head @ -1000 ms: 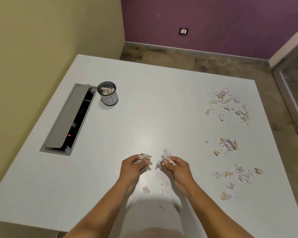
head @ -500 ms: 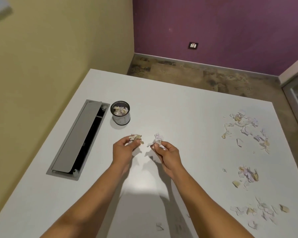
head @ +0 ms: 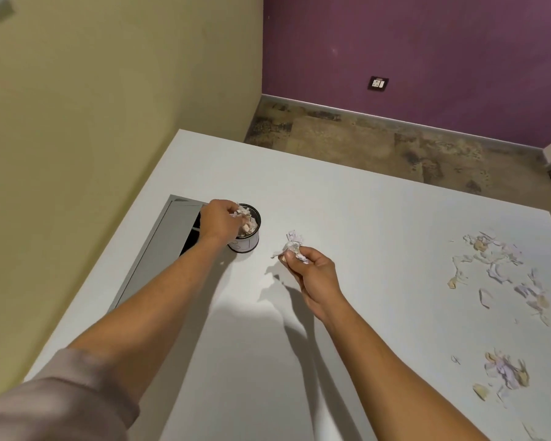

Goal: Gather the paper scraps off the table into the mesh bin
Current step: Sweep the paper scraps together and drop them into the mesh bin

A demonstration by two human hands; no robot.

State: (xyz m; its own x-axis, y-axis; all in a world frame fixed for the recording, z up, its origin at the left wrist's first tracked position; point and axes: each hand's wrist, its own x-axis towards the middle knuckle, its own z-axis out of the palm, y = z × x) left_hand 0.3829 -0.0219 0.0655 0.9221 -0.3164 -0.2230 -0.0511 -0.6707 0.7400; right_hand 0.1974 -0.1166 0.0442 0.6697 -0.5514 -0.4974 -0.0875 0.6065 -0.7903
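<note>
Where the bin [head: 246, 229] stands just beside the grey hatch [head: 163, 246] in the table [head: 347, 218], dark marks show on its white side, too small to read. The left hand [head: 218, 222] sits over its rim, fingers curled round a wad [head: 242, 214] of scraps above those already inside. The right hand [head: 312, 275] pinches another clump [head: 295, 248] above the table, right of the bin. Loose scraps [head: 497, 265] lie well apart on the right. A socket [head: 378, 83] sits on the purple wall.
</note>
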